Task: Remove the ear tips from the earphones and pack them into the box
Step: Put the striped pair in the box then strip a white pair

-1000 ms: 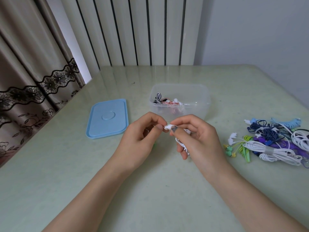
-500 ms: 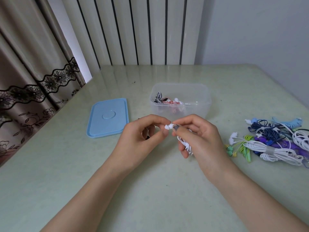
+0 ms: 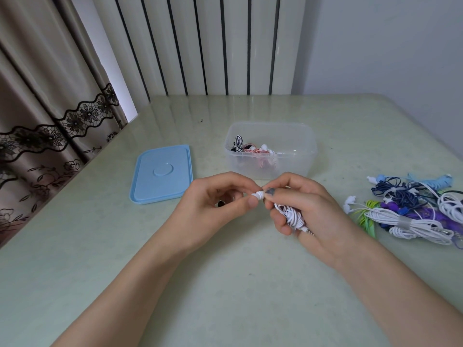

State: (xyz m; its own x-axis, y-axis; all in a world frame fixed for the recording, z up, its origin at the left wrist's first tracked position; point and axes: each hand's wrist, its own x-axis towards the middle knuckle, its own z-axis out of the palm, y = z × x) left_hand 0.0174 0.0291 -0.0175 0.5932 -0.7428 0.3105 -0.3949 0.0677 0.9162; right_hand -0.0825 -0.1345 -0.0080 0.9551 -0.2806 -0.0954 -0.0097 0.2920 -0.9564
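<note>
Since a moment ago both hands have drifted a little toward the person, and the white ear tip (image 3: 258, 195) now sits further out from the right thumb. Left hand (image 3: 215, 209) pinches that ear tip between thumb and forefinger. Right hand (image 3: 310, 211) grips the coiled white earphones (image 3: 293, 217) in its curled fingers, thumb and forefinger holding the earbud against the tip, with the metal plug poking out below. Both hands hover just in front of the clear plastic box (image 3: 270, 151), which stands open on the pale green tabletop (image 3: 225, 284) and holds a few earphones. Its blue lid (image 3: 161, 174) lies flat to the left. A pile of coloured earphones (image 3: 413, 211) lies to the right, well apart from the box.
</note>
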